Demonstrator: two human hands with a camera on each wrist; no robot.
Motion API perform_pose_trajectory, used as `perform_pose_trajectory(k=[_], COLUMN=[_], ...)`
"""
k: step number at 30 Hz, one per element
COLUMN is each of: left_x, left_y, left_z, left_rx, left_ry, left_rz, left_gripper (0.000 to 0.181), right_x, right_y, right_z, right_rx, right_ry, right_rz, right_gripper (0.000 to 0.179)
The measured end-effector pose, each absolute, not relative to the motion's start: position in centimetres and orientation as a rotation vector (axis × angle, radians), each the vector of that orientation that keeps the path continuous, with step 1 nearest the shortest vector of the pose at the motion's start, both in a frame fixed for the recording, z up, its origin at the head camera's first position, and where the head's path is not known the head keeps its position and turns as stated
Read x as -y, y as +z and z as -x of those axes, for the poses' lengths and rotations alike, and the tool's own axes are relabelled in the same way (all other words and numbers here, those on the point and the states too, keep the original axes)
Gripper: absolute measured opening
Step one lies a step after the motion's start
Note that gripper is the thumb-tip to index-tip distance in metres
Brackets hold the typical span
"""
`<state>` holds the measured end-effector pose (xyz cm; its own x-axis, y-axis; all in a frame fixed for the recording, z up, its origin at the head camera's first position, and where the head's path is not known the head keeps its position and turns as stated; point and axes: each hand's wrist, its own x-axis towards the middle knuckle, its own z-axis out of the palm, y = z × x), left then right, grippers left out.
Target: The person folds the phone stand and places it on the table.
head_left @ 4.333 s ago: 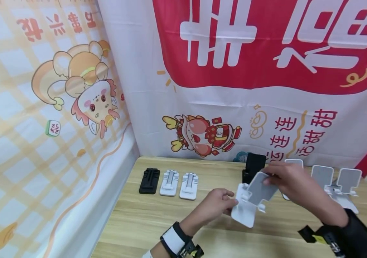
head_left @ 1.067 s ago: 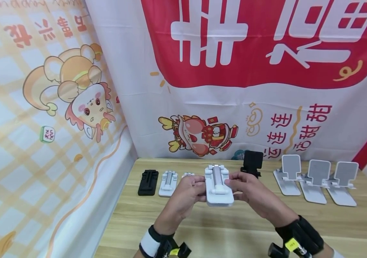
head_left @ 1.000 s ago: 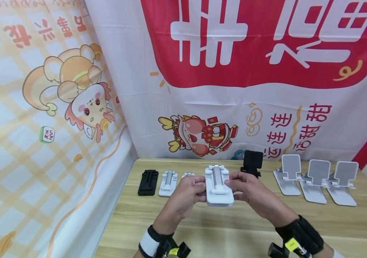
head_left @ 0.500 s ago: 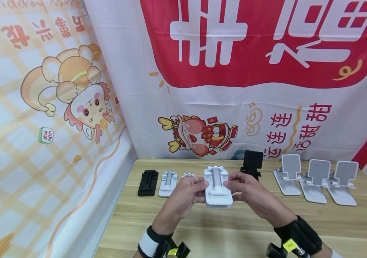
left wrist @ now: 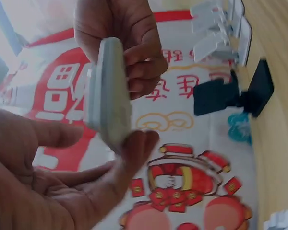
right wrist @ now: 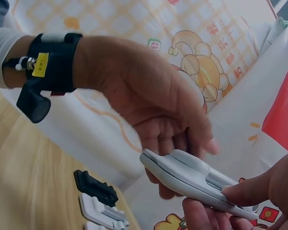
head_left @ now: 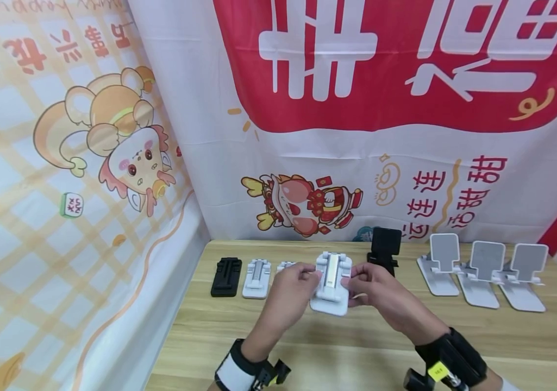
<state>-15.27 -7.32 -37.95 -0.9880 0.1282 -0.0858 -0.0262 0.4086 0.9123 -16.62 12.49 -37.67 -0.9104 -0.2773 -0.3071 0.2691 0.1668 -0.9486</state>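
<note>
A white folding phone stand [head_left: 330, 282], folded flat, is held above the wooden table. My right hand [head_left: 378, 288] pinches its right edge, the thumb on the grey-striped face and fingers behind, as the right wrist view shows. On its other side is my left hand [head_left: 292, 293]. In the left wrist view, the left thumb [left wrist: 62, 134] stands slightly off the stand, while a fingertip [left wrist: 141, 143] meets its lower edge. Left of the hands lie a folded black phone stand [head_left: 226, 277] and a folded white one [head_left: 257, 278]; another white stand [head_left: 285, 265] is mostly hidden behind the left hand.
Unfolded on the right are a black stand [head_left: 385, 247] and three white ones: a left [head_left: 444, 258], a middle [head_left: 486, 266] and a right [head_left: 527, 266]. A printed cloth [head_left: 210, 163] walls off the table [head_left: 356, 358] at the back and left.
The stand was partly unfolded in both hands 4.3 s ago, then folded flat. Lately it has tilted, its lower end swinging left, and the left hand has shifted. The white stands at right are now spaced apart.
</note>
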Motion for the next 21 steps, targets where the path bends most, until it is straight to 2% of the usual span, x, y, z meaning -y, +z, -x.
perform_pose_trajectory(k=[4, 7, 16, 21], left_x=[6.1, 5.2, 4.0, 3.9], left_y=[-37.3, -37.3, -38.4, -40.6], left_z=[14.8, 14.7, 16.1, 17.4], left_rx=[-2.827, -2.968, -3.068, -3.090], left_ry=[1.157, 0.881, 0.822, 0.817], left_rz=[-0.177, -0.224, -0.193, -0.064], left_gripper=[0.076, 0.088, 0.082, 0.085], right_x=[-12.2, -12.0, -12.0, -13.0], right_y=[-37.8, -37.9, -38.5, -39.2], right_z=[16.7, 16.8, 17.3, 17.7], right_rx=[-2.037, -2.039, -2.085, -2.140], right_ry=[-1.813, -1.821, -1.813, -1.749], right_rz=[0.015, 0.020, -0.055, -0.075], right_gripper=[0.037, 0.036, 0.035, 0.037])
